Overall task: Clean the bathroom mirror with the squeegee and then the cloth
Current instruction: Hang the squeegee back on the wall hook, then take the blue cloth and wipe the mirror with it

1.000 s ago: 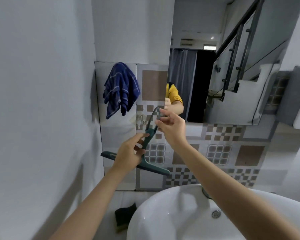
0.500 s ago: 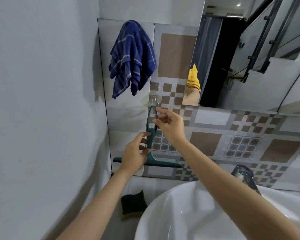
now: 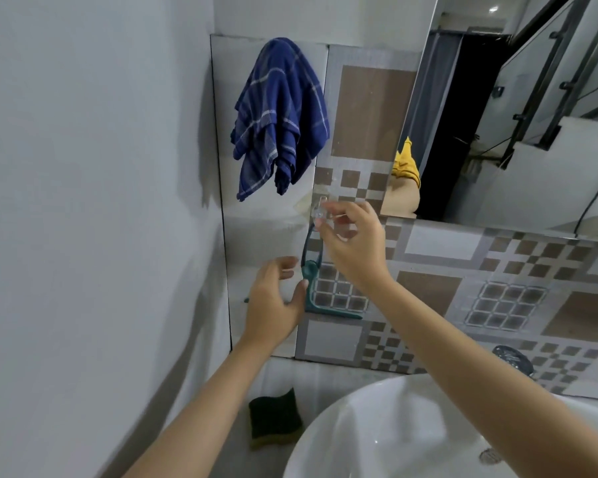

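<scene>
A dark green squeegee [image 3: 310, 274] hangs blade down against the tiled wall, its handle top at a small clear hook [image 3: 320, 205]. My right hand [image 3: 353, 246] is at the handle's top with fingers spread and the thumb tip beside it. Lower left, my left hand [image 3: 273, 305] is open, its thumb just beside the squeegee's neck and part of the blade hidden behind it. A blue checked cloth [image 3: 280, 115] hangs on the wall above. The mirror [image 3: 497, 132] fills the upper right and reflects a yellow sleeve.
A white basin [image 3: 387, 429] sits at the bottom right with a chrome tap [image 3: 511, 357] behind it. A dark sponge [image 3: 273, 419] lies on the ledge left of the basin. A plain white wall [image 3: 101, 219] closes the left side.
Both hands brought the squeegee up to the hook. My left hand has let go of its neck and opened, and my right hand's fingers have loosened at the handle's top.
</scene>
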